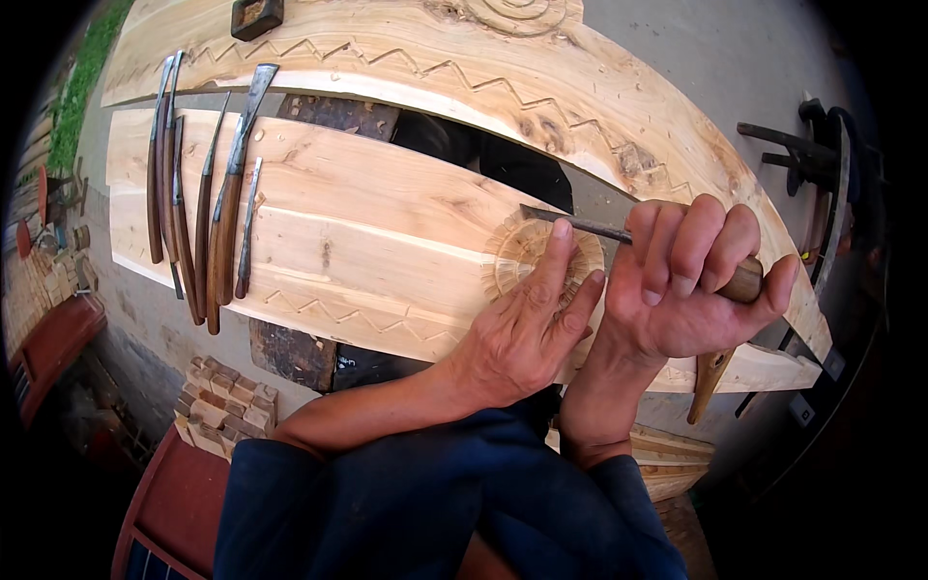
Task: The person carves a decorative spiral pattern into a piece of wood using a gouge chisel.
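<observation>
My right hand (691, 275) is wrapped round the wooden handle of a chisel (601, 230), palm turned up. The chisel's dark metal blade points left, and its tip lies at the far edge of a round carved rosette (505, 259). Radiating cuts ring the rosette on a pale wooden board (387, 222). My left hand (517, 338) rests over the near part of the rosette with fingers apart. Its index fingertip reaches the blade close to the tip; whether it presses on the metal I cannot tell. Part of the rosette is hidden beneath this hand.
Several chisels and gouges (230, 193) lie across the board's left end. Beyond it is a larger board (387, 53) with zigzag carving and a small dark box (257, 16). Stacked wood blocks (224, 404) stand lower left. A wooden handle (710, 387) juts out at the near right.
</observation>
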`<state>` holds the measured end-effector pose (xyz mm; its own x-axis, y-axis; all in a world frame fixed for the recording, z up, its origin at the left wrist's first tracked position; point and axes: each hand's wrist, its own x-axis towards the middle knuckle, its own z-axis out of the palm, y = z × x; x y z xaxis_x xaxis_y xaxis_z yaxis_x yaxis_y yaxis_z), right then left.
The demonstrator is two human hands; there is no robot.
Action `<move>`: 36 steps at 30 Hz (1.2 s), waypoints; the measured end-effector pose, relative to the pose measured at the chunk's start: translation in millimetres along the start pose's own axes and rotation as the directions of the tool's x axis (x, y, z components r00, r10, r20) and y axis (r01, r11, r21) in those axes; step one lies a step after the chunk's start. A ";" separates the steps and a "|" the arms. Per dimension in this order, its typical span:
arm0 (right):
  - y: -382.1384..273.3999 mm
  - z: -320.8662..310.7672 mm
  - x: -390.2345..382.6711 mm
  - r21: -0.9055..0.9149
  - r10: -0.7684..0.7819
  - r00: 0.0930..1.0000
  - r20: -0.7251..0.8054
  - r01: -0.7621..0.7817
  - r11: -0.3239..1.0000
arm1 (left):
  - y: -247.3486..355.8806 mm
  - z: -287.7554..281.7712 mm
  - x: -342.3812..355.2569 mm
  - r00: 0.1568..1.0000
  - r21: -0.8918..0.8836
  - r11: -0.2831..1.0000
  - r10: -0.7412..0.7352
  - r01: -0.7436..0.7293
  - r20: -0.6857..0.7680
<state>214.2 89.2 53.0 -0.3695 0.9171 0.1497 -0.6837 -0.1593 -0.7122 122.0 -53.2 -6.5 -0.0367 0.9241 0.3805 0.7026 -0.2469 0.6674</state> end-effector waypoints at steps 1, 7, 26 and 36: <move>0.6 0.4 0.0 0.023 -0.004 1.000 -0.005 0.004 1.000 | -0.7 0.2 -0.9 1.000 0.002 1.000 -0.001 0.001 0.000; 4.7 -3.8 2.0 0.046 0.029 0.999 0.033 -0.030 0.999 | 1.3 -1.2 -0.5 0.998 -0.007 1.000 -0.008 0.007 -0.061; 5.2 -3.1 3.0 0.061 0.066 0.997 0.047 -0.069 0.996 | 2.3 -5.2 -1.9 0.998 -0.016 1.000 -0.021 0.020 -0.060; 9.7 -2.3 3.7 0.033 0.034 0.996 0.077 -0.036 0.999 | 0.6 -2.5 -3.6 0.997 0.053 0.999 0.008 -0.004 -0.078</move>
<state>207.6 92.0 45.0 -0.4397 0.8803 0.1782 -0.6905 -0.2045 -0.6938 120.8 -57.5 -5.9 -0.0862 0.8964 0.4347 0.7395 -0.2348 0.6309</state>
